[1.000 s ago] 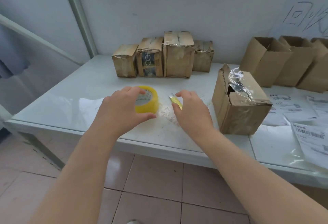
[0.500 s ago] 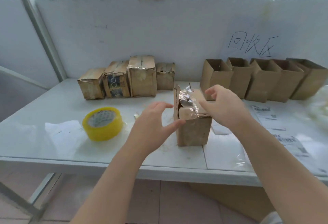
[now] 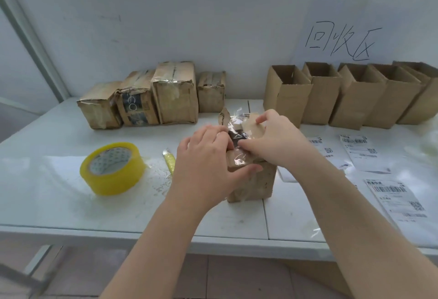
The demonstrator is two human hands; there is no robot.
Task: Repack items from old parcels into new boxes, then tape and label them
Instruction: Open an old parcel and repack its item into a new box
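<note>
An old brown parcel (image 3: 257, 183) stands upright at the middle of the white table (image 3: 59, 204), its taped top torn partly open with something dark showing inside. My left hand (image 3: 205, 159) grips its left side, thumb across the front, fingers at the top opening. My right hand (image 3: 272, 140) holds the top flap and loose clear tape, fingers curled over the flap's far edge. A yellow tape roll (image 3: 112, 168) lies to the left, and a small yellow cutter (image 3: 169, 161) lies between the roll and the parcel.
Several worn taped parcels (image 3: 175, 92) line the wall at the back left. Several open new boxes (image 3: 286, 95) stand in a row at the back right. Printed shipping labels (image 3: 393, 201) lie on the table's right side.
Both hands left the tape roll and cutter, swung right to the torn parcel and closed on its top. The view turned right and rose.
</note>
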